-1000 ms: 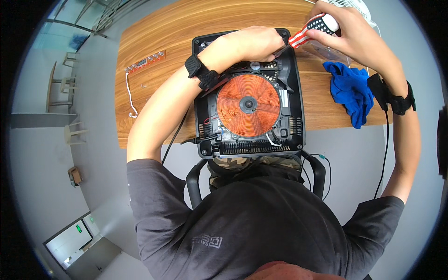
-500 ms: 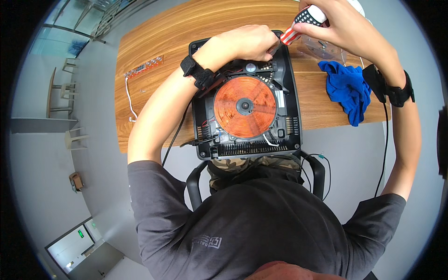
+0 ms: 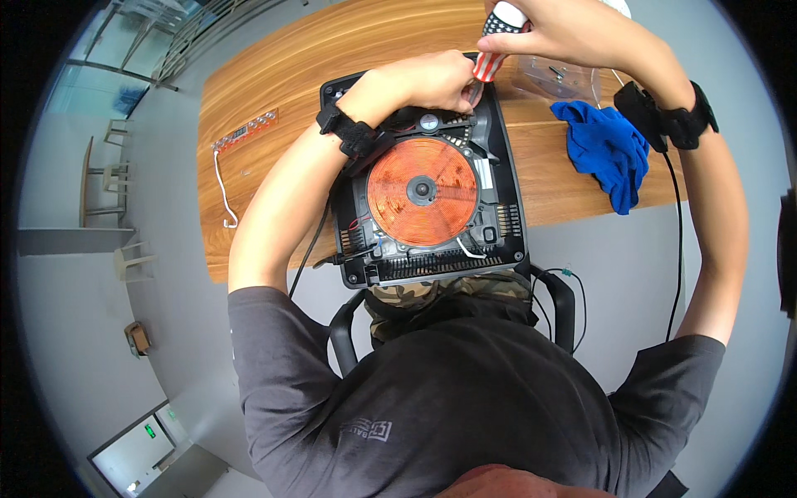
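The open black base of an induction cooker (image 3: pixel 515 178) extends over the table's near edge, its round copper coil (image 3: pixel 398 203) exposed. My right hand (image 3: pixel 531 37) grips a screwdriver (image 3: pixel 488 66) by its red, white and blue handle. The handle stands steeply over the base's far right corner. My left hand (image 3: pixel 444 79) reaches across the far side of the base. Its thumb and fingers are pinched together just below the handle, where the shaft runs down. Whatever lies between those fingertips, and the screwdriver's tip, cannot be made out.
Right of the base lies a crumpled blue cloth (image 3: pixel 602 153). Behind it is a clear plastic bag (image 3: pixel 573 81) with small dark metal pieces. A narrow orange circuit board (image 3: pixel 245 130) with a white cable (image 3: pixel 220 187) rests at the left of the wooden table (image 3: pixel 282 58).
My right hand has swung left with the screwdriver, whose handle now stands steeper over the corner. The base and left hand appear slightly further left in view; the left fingers stay pinched.
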`<state>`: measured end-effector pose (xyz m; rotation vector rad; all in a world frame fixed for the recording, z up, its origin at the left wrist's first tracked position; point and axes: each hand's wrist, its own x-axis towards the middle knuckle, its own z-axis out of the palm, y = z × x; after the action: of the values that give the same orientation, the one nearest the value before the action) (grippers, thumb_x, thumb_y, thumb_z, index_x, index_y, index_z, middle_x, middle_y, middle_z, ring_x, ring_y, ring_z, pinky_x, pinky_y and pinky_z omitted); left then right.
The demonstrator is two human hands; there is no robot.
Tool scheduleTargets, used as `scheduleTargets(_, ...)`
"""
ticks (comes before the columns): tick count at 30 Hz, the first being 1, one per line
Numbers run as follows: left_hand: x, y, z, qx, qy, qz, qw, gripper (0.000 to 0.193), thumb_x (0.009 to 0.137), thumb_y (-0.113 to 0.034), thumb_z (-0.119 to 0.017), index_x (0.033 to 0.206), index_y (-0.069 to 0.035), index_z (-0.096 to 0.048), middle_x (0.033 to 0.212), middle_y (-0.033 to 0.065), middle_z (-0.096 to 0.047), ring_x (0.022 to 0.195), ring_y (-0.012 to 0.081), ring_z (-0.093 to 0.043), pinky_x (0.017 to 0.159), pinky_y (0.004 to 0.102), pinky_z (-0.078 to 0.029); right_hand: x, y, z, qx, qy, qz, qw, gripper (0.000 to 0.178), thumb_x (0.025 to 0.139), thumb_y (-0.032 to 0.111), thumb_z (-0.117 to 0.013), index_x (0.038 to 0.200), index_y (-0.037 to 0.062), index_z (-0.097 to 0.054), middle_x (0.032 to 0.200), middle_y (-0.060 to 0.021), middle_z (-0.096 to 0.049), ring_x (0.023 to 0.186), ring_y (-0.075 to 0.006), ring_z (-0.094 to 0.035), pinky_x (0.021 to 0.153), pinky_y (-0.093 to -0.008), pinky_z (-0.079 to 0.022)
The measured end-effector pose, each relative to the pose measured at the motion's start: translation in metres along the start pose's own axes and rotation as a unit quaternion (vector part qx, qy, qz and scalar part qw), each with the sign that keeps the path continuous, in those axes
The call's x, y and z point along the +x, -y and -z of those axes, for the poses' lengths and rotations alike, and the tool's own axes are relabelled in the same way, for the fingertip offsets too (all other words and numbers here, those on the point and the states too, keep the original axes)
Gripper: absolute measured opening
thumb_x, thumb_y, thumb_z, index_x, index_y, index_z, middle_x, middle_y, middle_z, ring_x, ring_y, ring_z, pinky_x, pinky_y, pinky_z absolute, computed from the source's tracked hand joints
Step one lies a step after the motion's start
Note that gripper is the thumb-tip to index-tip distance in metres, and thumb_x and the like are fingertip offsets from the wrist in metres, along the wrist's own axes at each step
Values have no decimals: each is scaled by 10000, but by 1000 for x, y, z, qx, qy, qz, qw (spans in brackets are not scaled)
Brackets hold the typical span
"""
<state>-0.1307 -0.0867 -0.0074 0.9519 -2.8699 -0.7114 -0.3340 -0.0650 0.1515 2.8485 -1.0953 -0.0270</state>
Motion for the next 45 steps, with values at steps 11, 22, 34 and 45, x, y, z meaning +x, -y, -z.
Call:
scheduleTargets(11, 7, 3, -3, 7, 48, 33, 998, 175, 939, -188, -698, 1005, -26, -706, 898, 155, -722, 889, 326, -696, 822, 440, -546, 3, -7, -8, 116, 44, -36, 992, 587, 939, 519, -691, 1083, -51, -697, 926, -274, -735, 855, -416, -734, 743, -473, -594)
scheduleTargets(22, 9, 5, -13, 12, 50, 22, 998, 188, 930, -213, -718, 1007, -42, -707, 843, 152, -704, 840, 331, -687, 790, 441, -540, 0, -16, -31, 124, -6, 7, 992, 579, 939, 485, -692, 1062, -81, -700, 930, -291, -728, 887, -426, -729, 791, -479, -582)
scheduleTargets(34, 5, 5, -16, -7, 18, 5, 1000, 190, 926, -213, -727, 995, -37, -702, 882, 163, -709, 887, 347, -685, 835, 445, -545, -1, -8, -7, 181, 76, 1, 980, 519, 967, 428, -676, 1081, -78, -689, 918, -288, -726, 883, -427, -723, 795, -471, -577)
scheduleTargets(45, 2, 8, -16, -28, 36, 39, 998, 217, 920, -236, -742, 973, -29, -704, 889, 159, -709, 889, 312, -693, 833, 420, -552, 4, -12, -19, 159, 47, 65, 984, 489, 983, 426, -657, 979, -60, -709, 846, -269, -715, 809, -404, -721, 756, -462, -568)
